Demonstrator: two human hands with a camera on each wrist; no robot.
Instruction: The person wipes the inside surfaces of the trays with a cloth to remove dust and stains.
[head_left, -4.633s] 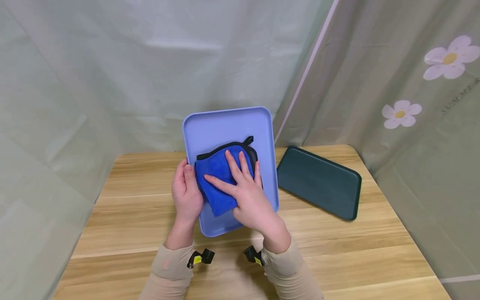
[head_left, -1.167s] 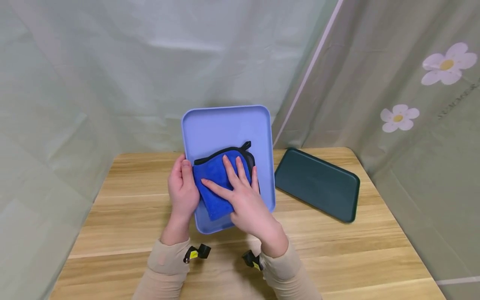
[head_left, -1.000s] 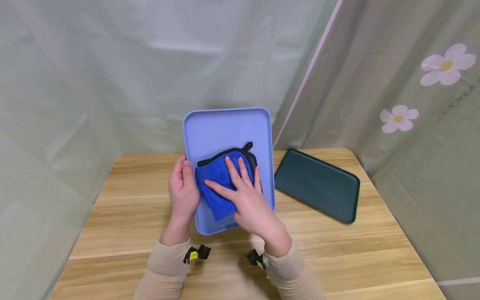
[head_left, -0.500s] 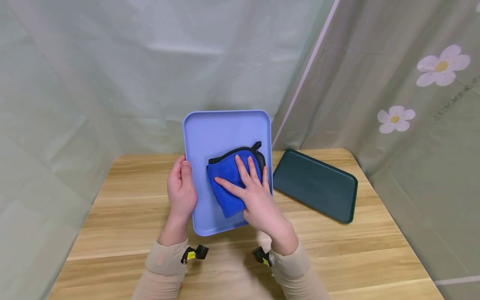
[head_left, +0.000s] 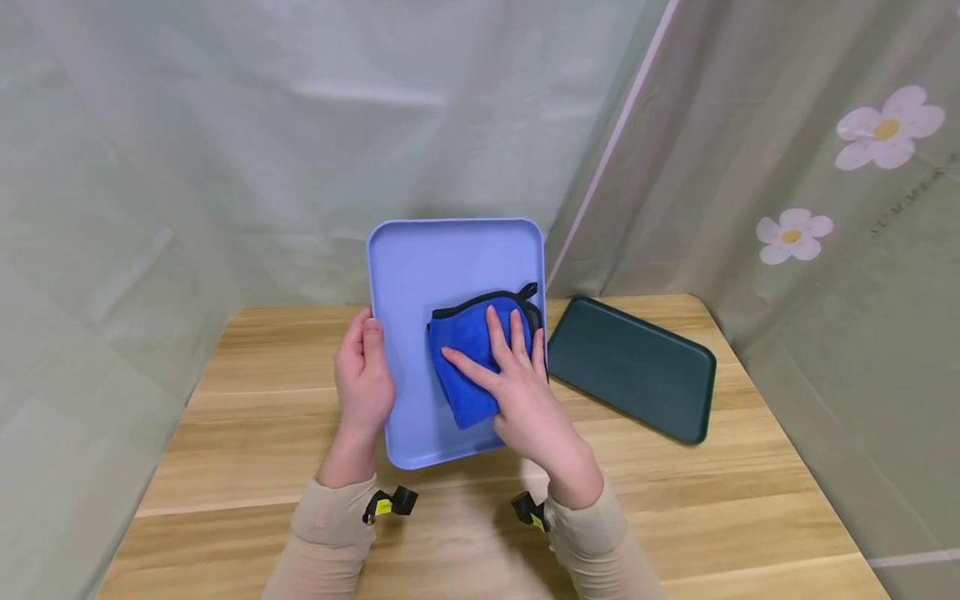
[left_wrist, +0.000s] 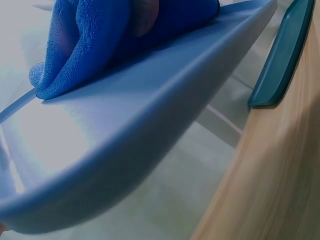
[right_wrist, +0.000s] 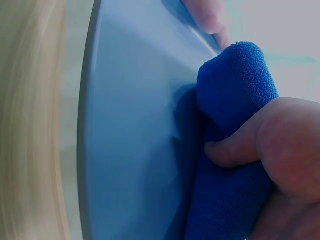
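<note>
A periwinkle-blue tray (head_left: 408, 267) is tilted up above the table, its left edge gripped by my left hand (head_left: 365, 383) with the thumb over the rim. A folded blue cloth (head_left: 468, 404) with black trim and a small loop lies against the right part of the tray's inner face. My right hand (head_left: 528, 408) presses it there with straight, spread fingers. In the right wrist view the thumb (right_wrist: 235, 147) rests on the cloth's fluffy side. Most of my left hand's fingers are hidden behind the tray.
A dark green tray (head_left: 633, 367) lies on the wooden table (head_left: 247, 433) to the right, close to the blue tray's edge. Light curtains (head_left: 300, 150) hang behind and at both sides, with white flowers (head_left: 795, 237) printed on the right one.
The cloth and my right hand have slid rightward across the tray, from its left edge to near its right edge. My left hand keeps its grip, and the tray has barely shifted.
</note>
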